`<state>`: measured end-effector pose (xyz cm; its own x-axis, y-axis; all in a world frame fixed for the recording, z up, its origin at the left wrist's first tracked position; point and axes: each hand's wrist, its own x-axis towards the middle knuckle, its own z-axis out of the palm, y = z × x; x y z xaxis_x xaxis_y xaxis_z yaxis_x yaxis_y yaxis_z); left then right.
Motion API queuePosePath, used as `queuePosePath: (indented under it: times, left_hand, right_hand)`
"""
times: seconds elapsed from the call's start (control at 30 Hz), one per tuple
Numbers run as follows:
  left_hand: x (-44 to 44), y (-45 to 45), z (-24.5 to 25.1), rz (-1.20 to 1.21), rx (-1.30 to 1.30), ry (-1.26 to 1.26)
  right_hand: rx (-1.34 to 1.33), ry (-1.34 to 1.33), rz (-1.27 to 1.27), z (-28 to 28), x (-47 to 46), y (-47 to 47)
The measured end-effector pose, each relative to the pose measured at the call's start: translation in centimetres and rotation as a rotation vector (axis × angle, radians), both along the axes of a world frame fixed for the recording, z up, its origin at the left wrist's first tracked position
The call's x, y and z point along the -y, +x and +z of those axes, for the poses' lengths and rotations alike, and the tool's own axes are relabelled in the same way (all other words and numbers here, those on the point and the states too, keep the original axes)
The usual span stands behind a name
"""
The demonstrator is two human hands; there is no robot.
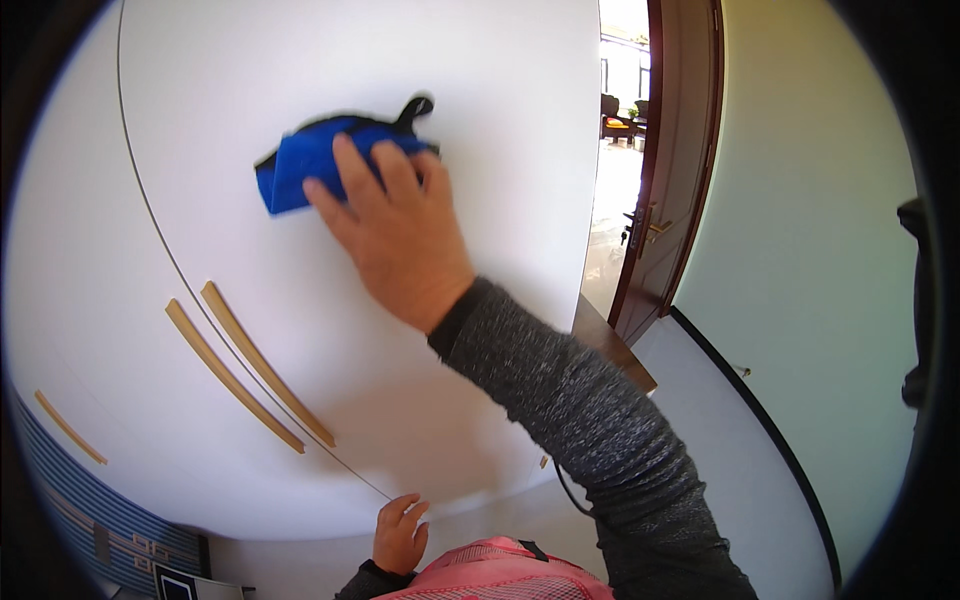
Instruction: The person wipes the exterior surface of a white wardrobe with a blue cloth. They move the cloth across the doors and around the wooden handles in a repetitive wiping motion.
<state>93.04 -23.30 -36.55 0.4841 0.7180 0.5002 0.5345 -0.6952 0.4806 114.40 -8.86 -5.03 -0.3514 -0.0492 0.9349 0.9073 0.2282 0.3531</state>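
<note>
My right hand [401,225] holds a blue cleaning cloth or pad [311,165] against the white wardrobe door [517,202]. Its fingers lie spread over the blue face, the thumb side hidden from me. Black edging and a black loop tab [416,110] stick out along the pad's upper side. Low in the view, my left hand [400,532] is near the foot of the door seam, its fingers loosely bent and apart with nothing in them. Two long gold handles [266,364] [232,375] run along the seam, left of my right arm.
At the right, a dark brown room door [679,172] stands ajar with keys [623,237] in its lock. A brown wooden board [611,345] is behind my forearm. A pink mesh garment or bag [502,574] is against my body. Blue ribbed panelling [112,517] lies at lower left.
</note>
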Motion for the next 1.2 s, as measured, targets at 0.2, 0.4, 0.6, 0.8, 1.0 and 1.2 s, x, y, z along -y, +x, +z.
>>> queuePosePath:
  times: [0.2,0.4,0.6,0.8,1.0,1.2]
  left_hand:
    - [0.1,-0.9,-0.7,-0.023,-0.029,-0.014]
    - [0.5,-2.4,-0.8,0.014,-0.04,0.003]
    - [1.1,-4.1,-0.9,0.04,-0.055,0.005]
    - [1.7,-4.7,-0.9,0.054,-0.063,-0.017]
    - [1.2,-4.4,-1.3,0.038,-0.064,-0.028]
    - [0.7,-3.7,-2.1,0.005,-0.064,-0.021]
  right_hand:
    - [0.135,-0.186,0.047,-8.7,0.8,-2.6]
    - [0.531,-0.469,0.01,-18.7,1.4,-3.7]
    - [0.512,-0.376,0.034,-18.8,1.1,-4.0]
    - [0.246,-0.079,0.148,-3.2,-1.2,-2.1]
    - [-0.094,0.051,-0.065,10.5,-1.3,-1.3]
    - [-0.06,0.111,0.014,6.4,-1.5,-4.0]
